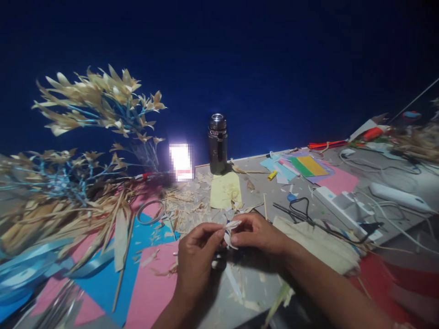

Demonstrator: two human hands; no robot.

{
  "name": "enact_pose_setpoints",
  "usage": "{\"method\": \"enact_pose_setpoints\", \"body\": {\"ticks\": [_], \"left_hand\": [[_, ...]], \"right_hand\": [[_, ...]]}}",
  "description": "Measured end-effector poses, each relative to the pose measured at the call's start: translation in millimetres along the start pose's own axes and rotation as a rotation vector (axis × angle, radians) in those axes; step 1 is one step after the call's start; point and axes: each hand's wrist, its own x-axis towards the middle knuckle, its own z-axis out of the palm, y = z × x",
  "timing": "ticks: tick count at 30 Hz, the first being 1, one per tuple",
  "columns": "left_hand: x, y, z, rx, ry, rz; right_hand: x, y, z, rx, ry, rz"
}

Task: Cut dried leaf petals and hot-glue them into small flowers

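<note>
Pinching a small, pale, petal-shaped piece (pixel 232 225) between thumb and fingers, the left hand (pixel 197 253) meets the right hand (pixel 259 233), which nips the same piece from the other side! It perches between the two sets of fingertips, over the grey tabletop (pixel 254 183), thin and papery-looking. Beyond it, a matte yellow sheet (pixel 217 187) carries dry, curled scraps (pixel 232 191), and behind that stands a glossy, dark, cylindrical flask (pixel 217 153), upright. Over to the left, what texture: long, fibrous, straw-coloured husks (pixel 34 228) heap up near pointed cream blooms (pixel 118 93) on slim blue stems (pixel 78 112). Flat pink paper (pixel 151 292) and a smooth blue sheet (pixel 99 283) lie nearer, flecked with shavings. And on the right, a soft, rumpled cream cloth (pixel 318 242) lies beside the right forearm (pixel 325 283).
</note>
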Motion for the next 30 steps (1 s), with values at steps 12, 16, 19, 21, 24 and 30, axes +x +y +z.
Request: {"method": "enact_pose_setpoints", "body": {"ticks": [12,16,19,21,24,30], "left_hand": [[7.1,-6.9,-8.0,-0.166,-0.234,-0.041],[9.1,-13.2,-10.6,-0.164,-0.356,-0.016],[10.4,-16.2,-12.1,-0.138,-0.379,-0.023],[11.5,-16.7,-13.9,-0.117,-0.362,-0.022],[12.8,-16.2,-16.8,-0.129,-0.341,-0.015],[12.2,-15.8,-20.3,-0.144,-0.370,-0.037]], "right_hand": [[-5.6,3.5,-0.6,0.168,0.316,-0.104],[-1.7,8.6,16.2,0.382,0.450,-0.181],[0.6,15.2,31.0,0.478,0.467,-0.172],[0.6,19.2,37.8,0.525,0.462,-0.149],[-1.5,22.2,42.4,0.574,0.447,-0.115],[-4.4,23.0,42.6,0.609,0.426,-0.097]]}}
